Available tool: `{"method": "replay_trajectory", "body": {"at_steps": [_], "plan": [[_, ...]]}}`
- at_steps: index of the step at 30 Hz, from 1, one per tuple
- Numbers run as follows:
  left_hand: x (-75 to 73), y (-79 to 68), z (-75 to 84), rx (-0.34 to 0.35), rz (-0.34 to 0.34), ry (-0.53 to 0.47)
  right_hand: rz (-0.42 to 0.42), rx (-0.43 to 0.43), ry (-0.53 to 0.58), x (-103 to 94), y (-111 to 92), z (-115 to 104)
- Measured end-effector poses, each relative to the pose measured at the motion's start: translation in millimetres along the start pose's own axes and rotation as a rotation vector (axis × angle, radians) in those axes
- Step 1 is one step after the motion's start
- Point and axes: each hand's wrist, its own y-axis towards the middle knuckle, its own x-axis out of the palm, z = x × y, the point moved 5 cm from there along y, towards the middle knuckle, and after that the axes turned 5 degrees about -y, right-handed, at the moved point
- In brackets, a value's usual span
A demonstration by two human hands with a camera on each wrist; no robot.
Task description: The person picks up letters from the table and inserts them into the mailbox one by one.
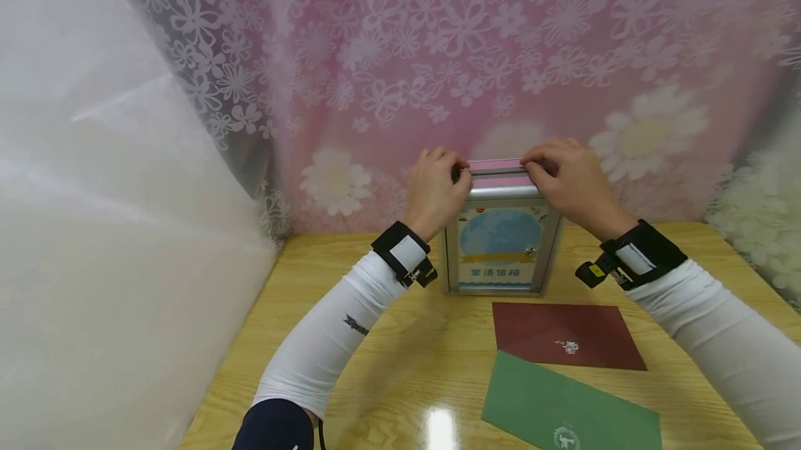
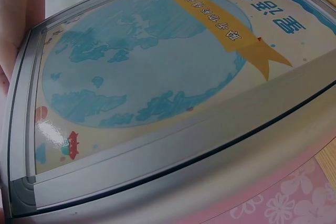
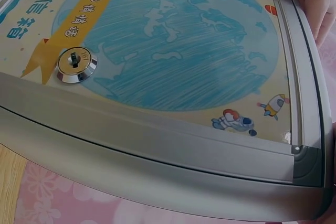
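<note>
A silver-framed letter box (image 1: pixel 500 245) stands upright on the wooden table, its front panel printed with a blue globe and a yellow ribbon. A round key lock (image 3: pixel 76 65) sits at one side of that panel. My left hand (image 1: pixel 436 189) grips the top left corner with curled fingers. At the top right, my right hand (image 1: pixel 572 182) pinches the top edge between thumb and fingers. A slot line runs between the hands along the pink and grey top. Fingertips behind the top edge are partly hidden. In the left wrist view, the right hand (image 2: pixel 18 19) shows at the far corner.
In front of the box lies a dark red envelope (image 1: pixel 566 335) with a white floral mark. A green envelope (image 1: pixel 569 401) overlaps its near edge. Behind the box hangs a pink flowered curtain (image 1: pixel 407 123); a white sheet (image 1: pixel 125 227) bounds the wooden table (image 1: pixel 375 366) on the left.
</note>
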Motion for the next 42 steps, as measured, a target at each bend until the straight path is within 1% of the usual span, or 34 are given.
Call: {"method": "replay_trajectory", "body": {"at_steps": [4,8,12,15,17,18,21,23,25,26,29,33,37,40,42], "plan": [[-0.4,-2.9,-0.7,0.002,-0.004,-0.004,0.007,0.006,-0.007,1.9,-1.5,-0.5],[-2.3,-4.5,2.0,0.018,0.004,-0.011,0.022,0.014,-0.003,-0.3,-3.0,-0.4],[-6.0,-7.0,7.8,0.052,0.016,-0.011,0.046,0.014,0.020,-7.8,-5.9,-0.9],[-10.4,-12.4,14.1,0.087,0.014,-0.010,0.046,0.012,0.027,-14.3,-11.5,-1.5],[-14.8,-17.3,22.2,0.139,0.021,-0.013,0.044,0.011,0.030,-19.2,-16.2,-1.7],[-17.1,-20.8,27.4,0.179,0.029,-0.022,0.042,0.006,0.032,-21.7,-18.7,-1.9],[-22.8,-36.1,45.5,0.330,0.048,-0.059,0.041,-0.005,0.034,-30.2,-26.8,-3.0],[-23.4,-50.6,56.2,0.421,0.032,-0.087,0.042,-0.016,0.036,-36.0,-32.9,-3.2],[-21.4,-66.9,64.3,0.481,-0.010,-0.101,0.042,-0.016,0.017,-41.7,-40.2,-1.7],[-19.3,-74.8,66.6,0.498,-0.037,-0.107,0.043,-0.013,0.004,-44.3,-43.8,-0.2],[-10.9,-96.1,69.4,0.509,-0.126,-0.121,0.024,0.014,-0.028,-51.5,-55.8,5.4],[6.3,-120.7,63.2,0.449,-0.260,-0.116,-0.025,0.062,-0.045,-56.6,-73.5,14.2],[29.0,-147.5,52.7,0.361,-0.430,-0.056,-0.066,0.084,-0.069,-59.0,-92.6,21.7],[47.0,-166.7,48.0,0.342,-0.557,0.006,-0.083,0.092,-0.083,-60.0,-107.4,25.8],[59.4,-179.1,46.2,0.345,-0.643,0.035,-0.100,0.098,-0.090,-58.7,-117.7,28.0]]}}
